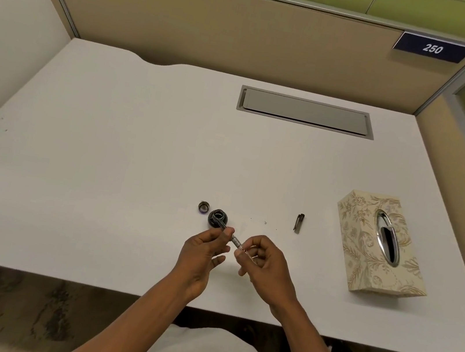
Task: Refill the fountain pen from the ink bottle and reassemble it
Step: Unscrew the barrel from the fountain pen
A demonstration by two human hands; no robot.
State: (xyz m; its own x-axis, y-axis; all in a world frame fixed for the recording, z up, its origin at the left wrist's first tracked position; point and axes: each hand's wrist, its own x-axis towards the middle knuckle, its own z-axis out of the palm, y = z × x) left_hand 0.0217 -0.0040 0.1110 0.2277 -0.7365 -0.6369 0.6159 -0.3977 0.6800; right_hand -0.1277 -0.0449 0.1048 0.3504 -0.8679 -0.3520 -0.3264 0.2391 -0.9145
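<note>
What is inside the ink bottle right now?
The pen's front end dips into the open ink bottle, held by the left hand and right hand. The inside looks dark; the tip and ink level cannot be seen.

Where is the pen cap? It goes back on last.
In the head view, the pen cap lies on the desk, between ink bottle and tissue box.

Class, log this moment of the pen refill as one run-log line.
left hand: holds pen | right hand: at pen's rear end | pen front: in open ink bottle | bottle lid: on desk | pen cap: on desk
</note>
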